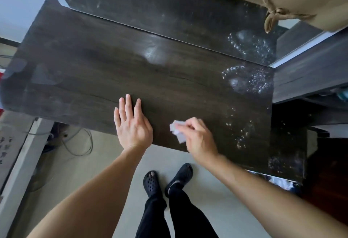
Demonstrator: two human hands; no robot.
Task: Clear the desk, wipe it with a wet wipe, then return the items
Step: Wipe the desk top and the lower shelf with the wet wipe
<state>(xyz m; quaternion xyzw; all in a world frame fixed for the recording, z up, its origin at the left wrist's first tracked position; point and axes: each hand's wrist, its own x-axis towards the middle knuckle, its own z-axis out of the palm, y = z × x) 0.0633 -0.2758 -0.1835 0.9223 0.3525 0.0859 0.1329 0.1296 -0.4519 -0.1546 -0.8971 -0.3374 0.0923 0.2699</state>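
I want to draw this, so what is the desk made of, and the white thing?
The desk looks like dark wood or a wood-print board: grain lines run along it, and a smooth, slightly shiny finish catches the light. The wipe, pinched in the right hand, looks like thin, soft white cloth or paper, because it is crumpled into folds. Which one, I cannot tell.

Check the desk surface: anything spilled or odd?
Yes. Glistening droplets or wet streaks speckle the right end of the dark desk, likely wipe moisture. A dusty smudge shows at the left end. The right hand holds the wet wipe; the left hand lies flat.
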